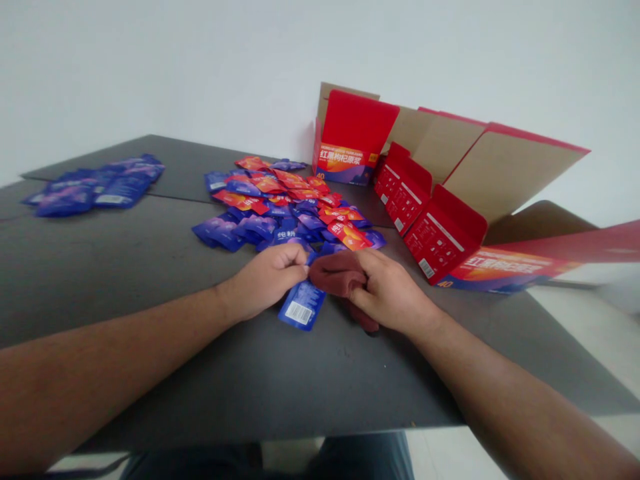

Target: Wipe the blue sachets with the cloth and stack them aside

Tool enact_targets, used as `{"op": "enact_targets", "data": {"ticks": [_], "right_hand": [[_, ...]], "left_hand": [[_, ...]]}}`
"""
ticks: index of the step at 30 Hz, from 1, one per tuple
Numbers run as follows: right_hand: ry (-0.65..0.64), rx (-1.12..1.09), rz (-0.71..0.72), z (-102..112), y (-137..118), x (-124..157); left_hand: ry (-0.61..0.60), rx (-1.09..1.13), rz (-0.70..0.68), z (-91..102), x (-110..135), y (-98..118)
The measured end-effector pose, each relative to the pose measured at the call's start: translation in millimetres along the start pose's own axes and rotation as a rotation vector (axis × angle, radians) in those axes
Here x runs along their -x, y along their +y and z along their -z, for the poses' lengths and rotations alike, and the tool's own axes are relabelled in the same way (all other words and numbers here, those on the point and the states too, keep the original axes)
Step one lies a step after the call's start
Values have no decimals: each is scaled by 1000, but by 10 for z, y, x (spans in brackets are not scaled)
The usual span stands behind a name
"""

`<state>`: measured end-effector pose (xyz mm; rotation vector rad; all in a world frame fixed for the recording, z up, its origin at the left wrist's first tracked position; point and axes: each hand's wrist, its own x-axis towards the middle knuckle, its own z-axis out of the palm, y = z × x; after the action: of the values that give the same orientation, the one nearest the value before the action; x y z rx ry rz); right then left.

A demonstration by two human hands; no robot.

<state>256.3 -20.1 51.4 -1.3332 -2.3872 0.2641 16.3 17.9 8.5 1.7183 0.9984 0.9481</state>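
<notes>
My left hand (274, 275) pinches the upper end of a blue pouch (303, 305), whose printed side with a white barcode faces up. In my right hand (387, 288) is a bunched brown cloth (339, 273), gripped between thumb and fingers. The cloth meets the pouch's upper right side and hides part of it. Just beyond both hands lies a heap of blue and red pouches (280, 208).
Another pile of blue pouches (95, 187) rests at the far left of the grey table (150, 260). Open red cartons (445, 233) with raised flaps stand along the right side. A white wall (200, 67) rises behind the table.
</notes>
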Motion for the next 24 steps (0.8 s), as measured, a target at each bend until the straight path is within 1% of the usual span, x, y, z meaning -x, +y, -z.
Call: {"op": "enact_targets", "data": {"ticks": [2, 4, 5, 7, 9, 11, 14, 15, 16, 19, 20, 21, 24], "right_hand": [[-20, -7, 35, 0, -12, 8], [-84, -8, 100, 3, -26, 15], [-102, -5, 111, 5, -28, 15], [-75, 1, 71, 8, -20, 10], [-6, 5, 6, 7, -9, 3], [10, 9, 12, 2, -12, 3], [-94, -1, 121, -6, -32, 15], [-111, -2, 133, -6, -34, 16], [-101, 3, 119, -6, -30, 15], [3, 30, 20, -3, -7, 6], [15, 30, 12, -3, -5, 5], [2, 24, 29, -4, -9, 5], [-97, 3, 121, -6, -31, 10]], "left_hand": [[-6, -9, -2, 1, 1, 6], [-15, -14, -8, 1, 1, 10], [-13, -10, -10, 1, 1, 10], [-3, 4, -4, -1, 0, 9], [3, 10, 11, -5, 1, 9], [-3, 6, 19, -6, 2, 12], [-11, -1, 4, -4, 2, 17], [-12, -2, 1, -2, 1, 16], [-11, -1, 2, -1, 1, 15], [-1, 0, 18, 1, 0, 14], [2, -2, 18, 1, 0, 17], [-1, -6, 16, 1, 1, 22], [-14, -5, 4, 0, 6, 40]]}}
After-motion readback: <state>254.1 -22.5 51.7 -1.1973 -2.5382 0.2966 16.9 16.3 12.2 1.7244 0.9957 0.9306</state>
